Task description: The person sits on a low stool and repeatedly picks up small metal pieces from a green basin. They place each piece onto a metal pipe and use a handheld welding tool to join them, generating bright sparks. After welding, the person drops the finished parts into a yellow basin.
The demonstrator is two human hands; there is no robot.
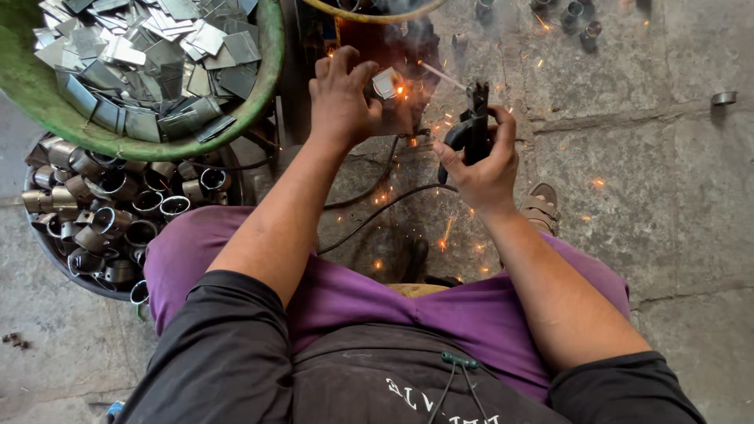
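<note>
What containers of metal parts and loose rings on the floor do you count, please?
Green basin of flat plates: 1
Dark tub of short tube rings: 1
Loose ring at the right edge: 1
Loose rings at top are too blurred to count.
Total: 3

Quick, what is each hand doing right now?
Left hand: closed on a small metal piece beside the sparks.
Right hand: closed around the black welding holder.

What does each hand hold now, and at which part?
The right hand grips a black welding electrode holder by its handle. The left hand pinches a small metal piece at its edge, beside the sparks.
</note>
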